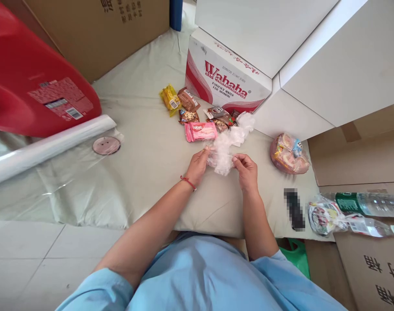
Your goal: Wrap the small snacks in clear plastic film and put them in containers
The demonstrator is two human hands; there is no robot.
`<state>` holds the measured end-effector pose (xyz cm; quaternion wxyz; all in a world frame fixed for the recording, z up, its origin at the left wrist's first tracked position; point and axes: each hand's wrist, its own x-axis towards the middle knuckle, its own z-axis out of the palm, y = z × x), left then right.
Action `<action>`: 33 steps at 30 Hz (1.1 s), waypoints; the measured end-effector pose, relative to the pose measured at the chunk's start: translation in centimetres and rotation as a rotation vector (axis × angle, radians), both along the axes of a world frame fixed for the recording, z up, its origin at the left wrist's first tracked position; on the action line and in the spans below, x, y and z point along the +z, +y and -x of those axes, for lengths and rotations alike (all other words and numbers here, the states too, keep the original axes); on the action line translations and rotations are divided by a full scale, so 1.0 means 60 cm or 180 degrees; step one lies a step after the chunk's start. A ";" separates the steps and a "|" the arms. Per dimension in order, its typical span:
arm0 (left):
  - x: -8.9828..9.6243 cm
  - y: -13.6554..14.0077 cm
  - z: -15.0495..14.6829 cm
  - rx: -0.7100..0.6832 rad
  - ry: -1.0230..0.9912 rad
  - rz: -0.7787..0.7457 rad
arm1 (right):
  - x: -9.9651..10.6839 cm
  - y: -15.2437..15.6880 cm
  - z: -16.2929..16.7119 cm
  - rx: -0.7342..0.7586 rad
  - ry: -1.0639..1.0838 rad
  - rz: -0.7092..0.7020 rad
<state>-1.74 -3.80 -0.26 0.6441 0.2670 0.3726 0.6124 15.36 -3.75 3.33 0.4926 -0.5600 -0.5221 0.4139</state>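
Crumpled clear plastic wrap (223,153) lies between my hands, bunched up, with a strip trailing to the upper right. My left hand (198,166) pinches its left edge, thumb and fingers together. Opposite, my right hand (246,170) grips the right edge between thumb and fingertips. Whether anything sits under the wrap is hard to make out. Just beyond it is a pink nabati wafer pack (201,131), partly touched by the wrap. Behind are a yellow snack packet (170,99), a brown packet (188,99) and several other small wrapped snacks (218,113).
A Wahaha carton (225,80) stands behind the snacks. Left are a red jug (38,77), a plastic film roll (51,149) and a pinkish disc (106,146). Right are a wrapped snack bowl (289,154), a pixelated dark object (294,210) and plastic bottles (378,204).
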 end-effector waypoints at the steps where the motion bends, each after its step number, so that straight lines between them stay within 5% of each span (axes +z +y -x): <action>1: 0.002 0.001 0.002 0.0040 -0.0036 0.0048 | -0.002 -0.001 -0.010 -0.0101 0.0018 -0.0033; 5: 0.007 0.004 0.013 0.0222 -0.0233 0.0215 | 0.013 -0.017 -0.055 -0.0340 -0.0160 -0.0560; 8: 0.011 0.006 0.025 0.0116 -0.0626 0.0365 | 0.044 -0.048 -0.082 -0.0092 -0.0689 -0.1224; 12: 0.026 0.005 0.038 -0.0273 -0.1228 0.0467 | 0.084 -0.100 -0.094 0.1212 -0.1766 -0.1384; 16: 0.049 -0.003 0.049 -0.0583 -0.1599 0.0346 | 0.095 -0.133 -0.093 0.2781 -0.1536 -0.0498; 18: 0.057 -0.008 0.051 -0.0645 -0.1622 0.0300 | 0.091 -0.135 -0.094 0.2277 -0.1132 -0.0141; 21: 0.059 -0.013 0.049 -0.0676 -0.1548 0.0229 | 0.083 -0.117 -0.097 0.0447 -0.0306 -0.0092; 23: 0.056 -0.014 0.044 -0.0712 -0.1461 0.0181 | 0.078 -0.097 -0.094 -0.0185 0.0362 0.0023; 26: 0.050 -0.014 0.036 -0.0813 -0.1270 0.0104 | 0.064 -0.069 -0.076 -0.0118 0.0777 0.0493; 29: 0.048 -0.013 0.031 -0.0802 -0.1159 0.0011 | 0.039 -0.054 -0.054 0.0172 0.0471 0.0818; 33: 0.047 -0.006 0.031 -0.0191 -0.1181 0.0089 | 0.011 -0.053 -0.043 -0.0097 0.0383 0.0700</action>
